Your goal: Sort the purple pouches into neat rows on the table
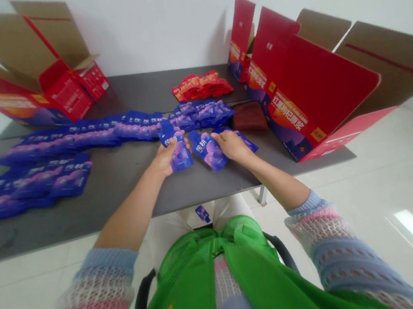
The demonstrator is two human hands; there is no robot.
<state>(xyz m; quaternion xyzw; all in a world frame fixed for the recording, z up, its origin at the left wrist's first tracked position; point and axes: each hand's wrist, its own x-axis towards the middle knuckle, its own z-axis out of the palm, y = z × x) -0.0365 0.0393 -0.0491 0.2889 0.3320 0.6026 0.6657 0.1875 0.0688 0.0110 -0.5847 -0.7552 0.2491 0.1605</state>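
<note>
My left hand point(164, 157) is closed on a blue-purple sachet point(179, 154) held upright just above the grey table point(125, 189). My right hand point(232, 145) grips another blue-purple sachet point(209, 151) that lies tilted beside it, and more sachets point(246, 141) show under its fingers. Both hands sit near the table's front edge, close together. A long row of the same blue sachets point(107, 131) runs across the table behind my hands.
Another spread of blue sachets point(25, 187) lies at the left. Red sachets point(201, 86) are piled at the back. An open red carton point(37, 88) stands back left, a second open red carton point(307, 95) at the right. One blue sachet point(202, 213) lies on my lap.
</note>
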